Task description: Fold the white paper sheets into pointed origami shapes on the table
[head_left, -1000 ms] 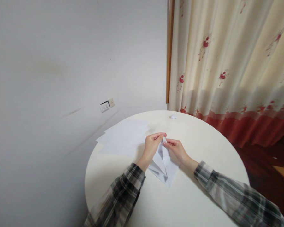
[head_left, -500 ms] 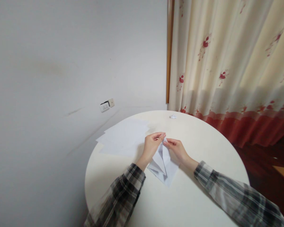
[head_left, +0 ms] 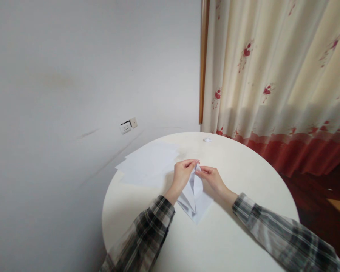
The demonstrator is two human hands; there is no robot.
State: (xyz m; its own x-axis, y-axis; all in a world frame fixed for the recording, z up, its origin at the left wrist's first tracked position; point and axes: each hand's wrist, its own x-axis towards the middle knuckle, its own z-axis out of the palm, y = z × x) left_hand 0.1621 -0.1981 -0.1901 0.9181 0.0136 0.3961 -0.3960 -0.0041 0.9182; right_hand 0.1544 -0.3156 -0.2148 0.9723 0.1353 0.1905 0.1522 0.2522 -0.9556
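Note:
A folded white paper (head_left: 197,190) lies over the middle of the round table, its far tip lifted between my two hands and its layers partly spread. My left hand (head_left: 184,172) pinches that tip from the left with thumb and fingers. From the right, my right hand (head_left: 211,176) grips the same paper just below the tip. The near corner of the paper points toward me. The fingertips of both hands are almost touching.
Several loose white sheets (head_left: 149,162) overlap at the table's left back. A small crumpled paper (head_left: 207,139) sits near the far edge of the white table (head_left: 235,234). Behind are a wall with a socket (head_left: 125,128) and a flowered curtain (head_left: 272,75).
The folded layers have shifted, with the inner flap's lower point now farther left and lower. Both hands keep their hold, nearly in the same place.

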